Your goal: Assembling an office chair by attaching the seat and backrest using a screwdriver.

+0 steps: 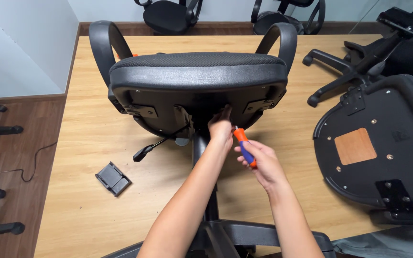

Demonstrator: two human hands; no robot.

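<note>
Wooden tabletop (96, 210) carries everything; biggest item on it is a black office chair (197, 76) lying on its side, seat underside facing the camera, both loop armrests sticking up toward the far edge, centre column (201, 148) running down toward the camera to the star base (254, 234) at the bottom edge of view. To the right, a second seat pan (378, 148) lies underside up, with a brown square patch in its middle and a metal bracket near its lower edge; another chair base (354, 62) lies beyond it, near the tabletop's far right corner. More chairs stand on the floor past the far edge. Black adjustment lever (156, 145) juts out left from the mechanism under the seat. Small black plastic part (113, 178) lies loose on the tabletop, left of the column, well apart from both hands. Left hand (221, 128) is pressed up against the seat underside right at the mechanism, fingers on the plate, not clearly gripping anything. Right hand (259, 160) is clenched around a screwdriver (244, 145) with an orange and blue handle, just beside the left hand; tip end points up toward the mechanism and is hidden behind the left hand
</note>
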